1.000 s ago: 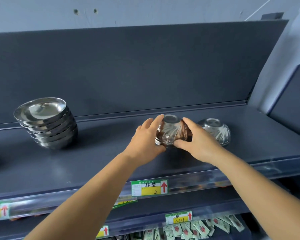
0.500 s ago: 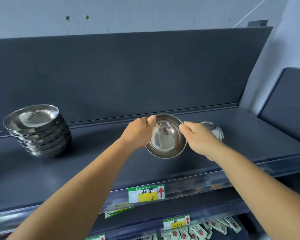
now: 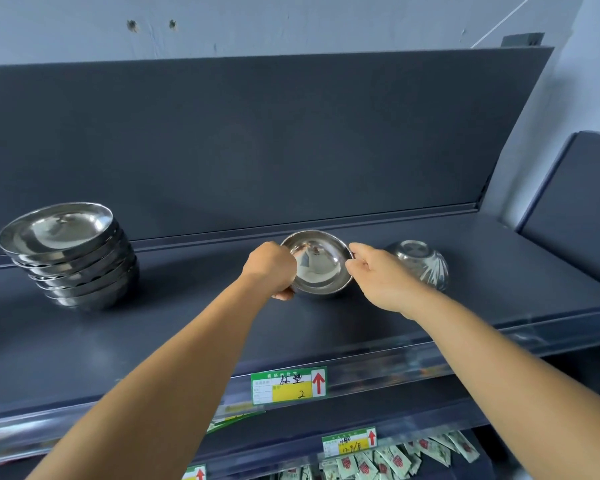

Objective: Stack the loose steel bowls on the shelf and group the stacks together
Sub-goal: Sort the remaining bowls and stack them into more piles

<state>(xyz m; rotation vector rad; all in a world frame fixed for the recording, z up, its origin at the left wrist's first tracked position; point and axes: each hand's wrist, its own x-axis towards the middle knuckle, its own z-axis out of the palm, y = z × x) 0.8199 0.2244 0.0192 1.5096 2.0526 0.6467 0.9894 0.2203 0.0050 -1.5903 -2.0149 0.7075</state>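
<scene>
One steel bowl (image 3: 317,263) sits mouth-up between the two hands, low over or on the dark shelf (image 3: 187,327); whether its base touches cannot be told. Its opening tips slightly toward the camera. The left hand (image 3: 271,268) grips the bowl's left rim, fingers curled round it with the thumb below. The right hand (image 3: 378,275) pinches the right rim. Just to the right, behind that hand, a second bowl (image 3: 421,263) lies upside down, base up. Well to the left stands a stack of bowls (image 3: 70,254), mouths up. A green and yellow price tag (image 3: 288,385) hangs on the shelf's front edge.
</scene>
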